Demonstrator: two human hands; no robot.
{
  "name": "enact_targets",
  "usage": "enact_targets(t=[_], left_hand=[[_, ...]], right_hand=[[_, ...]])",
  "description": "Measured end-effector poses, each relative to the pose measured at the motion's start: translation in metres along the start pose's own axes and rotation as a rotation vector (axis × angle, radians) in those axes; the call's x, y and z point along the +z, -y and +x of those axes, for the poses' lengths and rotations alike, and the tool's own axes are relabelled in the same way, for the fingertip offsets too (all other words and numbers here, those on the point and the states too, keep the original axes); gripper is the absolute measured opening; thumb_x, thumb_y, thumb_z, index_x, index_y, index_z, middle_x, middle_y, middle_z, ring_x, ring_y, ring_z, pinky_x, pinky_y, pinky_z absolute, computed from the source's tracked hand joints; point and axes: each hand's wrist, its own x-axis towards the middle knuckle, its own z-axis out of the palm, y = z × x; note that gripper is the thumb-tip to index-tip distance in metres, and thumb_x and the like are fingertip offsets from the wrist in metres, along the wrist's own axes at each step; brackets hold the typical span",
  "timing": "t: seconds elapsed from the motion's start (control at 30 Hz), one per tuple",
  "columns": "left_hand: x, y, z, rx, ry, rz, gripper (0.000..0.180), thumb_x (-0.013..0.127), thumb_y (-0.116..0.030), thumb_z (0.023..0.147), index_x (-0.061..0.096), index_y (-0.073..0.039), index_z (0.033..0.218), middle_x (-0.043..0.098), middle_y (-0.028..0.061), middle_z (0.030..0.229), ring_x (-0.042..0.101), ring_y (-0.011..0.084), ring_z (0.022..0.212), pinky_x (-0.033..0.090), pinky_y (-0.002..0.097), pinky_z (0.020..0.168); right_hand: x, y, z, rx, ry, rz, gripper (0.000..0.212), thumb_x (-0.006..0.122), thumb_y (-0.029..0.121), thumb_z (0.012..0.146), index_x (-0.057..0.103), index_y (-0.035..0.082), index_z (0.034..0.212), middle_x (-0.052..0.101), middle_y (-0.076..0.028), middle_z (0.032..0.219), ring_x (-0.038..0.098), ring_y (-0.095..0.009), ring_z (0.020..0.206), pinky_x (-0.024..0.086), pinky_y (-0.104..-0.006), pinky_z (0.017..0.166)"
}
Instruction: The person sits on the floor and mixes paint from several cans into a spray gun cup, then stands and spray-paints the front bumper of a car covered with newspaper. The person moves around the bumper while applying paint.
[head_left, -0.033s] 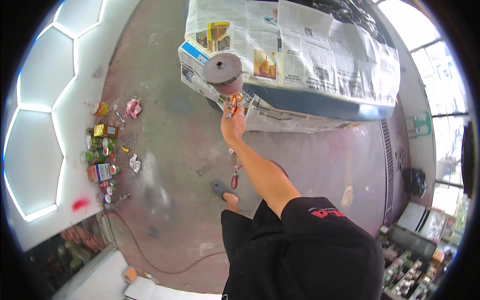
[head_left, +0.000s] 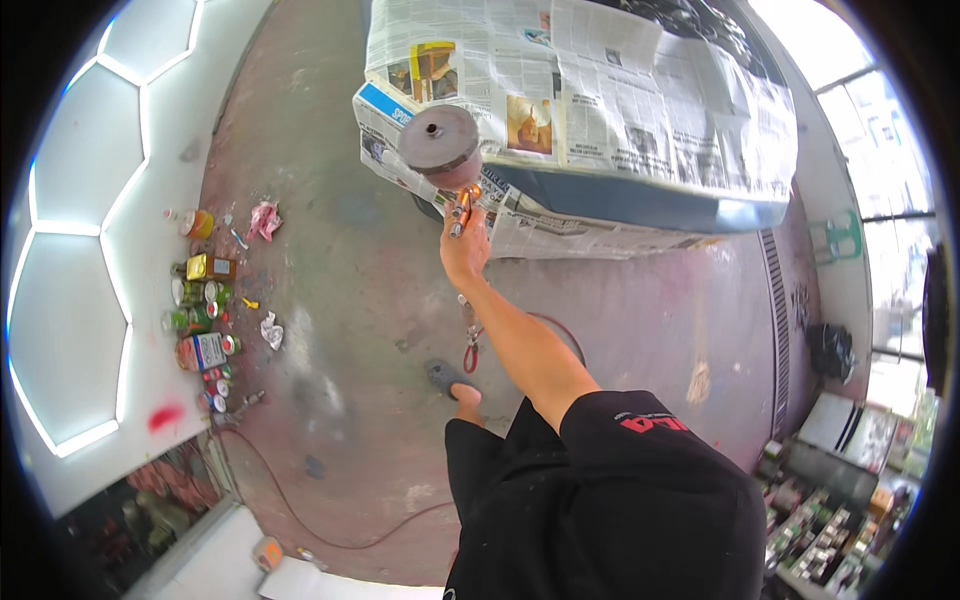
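Observation:
My right hand (head_left: pixel 466 253) is wrapped round the handle of a spray gun (head_left: pixel 463 208) with an orange-bronze body. On top of the gun sits a large round grey paint cup (head_left: pixel 438 142), its lid smeared with paint. The gun is beside the near left corner of a blue-grey car panel (head_left: pixel 640 197), much of it covered with taped newspaper (head_left: pixel 620 100). Whether the cup touches the paper I cannot tell. Below my wrist, a red hose (head_left: pixel 471 357) with a metal fitting hangs, partly hidden behind my forearm. My left hand is out of view.
Paint cans (head_left: pixel 190 290), bottles and crumpled paper (head_left: pixel 271 331) lie along the left wall. A thin hose (head_left: pixel 300 525) snakes over the floor at lower left. To the right are a floor grate (head_left: pixel 778 330), a broom (head_left: pixel 699 380), a black bag (head_left: pixel 830 352) and a cluttered bench (head_left: pixel 815 545).
My right hand and the spray gun have shifted very slightly left. A bit more of the red hose shows beside my forearm. The grip is unchanged.

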Motion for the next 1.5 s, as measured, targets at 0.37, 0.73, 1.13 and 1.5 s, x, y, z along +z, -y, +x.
enact_targets(t=[0.37,0.73,1.13,1.5], left_hand=[[-0.196,-0.139,0.134,-0.08,0.284,0.213,0.07,0.043,-0.045,0.12,0.03,-0.002,0.173,0.05,0.0227,0.167,0.06,0.0401,0.144,0.056,0.0541,0.112],[-0.2,-0.223,0.2,0.07,0.286,0.454,0.059,0.044,-0.047,0.118,0.049,-0.003,0.157,0.061,0.0205,0.151,0.064,0.0345,0.134,0.055,0.0487,0.108],[-0.109,-0.25,0.184,0.295,0.297,0.611,0.05,0.051,-0.042,0.116,0.056,-0.002,0.146,0.066,0.0176,0.135,0.067,0.0305,0.121,0.056,0.0455,0.098],[-0.029,-0.249,0.152,0.454,0.283,0.713,0.043,0.057,-0.037,0.113,0.062,-0.001,0.136,0.07,0.015,0.121,0.069,0.0268,0.109,0.057,0.0426,0.09]], right_hand=[[0.008,-0.082,-0.024,-0.164,-0.264,0.072,0.032,0.076,0.032,0.103,0.06,0.009,0.119,0.07,-0.021,0.109,0.069,-0.049,0.101,0.054,-0.0592,0.082],[-0.104,-0.169,-0.043,-0.172,-0.424,0.091,0.031,0.073,0.017,0.1,0.063,0.008,0.128,0.073,-0.023,0.104,0.071,-0.048,0.094,0.057,-0.0542,0.081],[-0.245,-0.205,-0.033,-0.148,-0.4,0.162,0.026,0.077,0.024,0.101,0.067,0.008,0.118,0.073,-0.021,0.098,0.072,-0.046,0.093,0.057,-0.0522,0.081],[-0.365,-0.187,-0.032,0.038,-0.028,0.339,0.047,0.071,0.052,0.11,0.072,0.005,0.108,0.054,0.004,0.08,0.049,-0.009,0.075,0.044,-0.0322,0.064]])
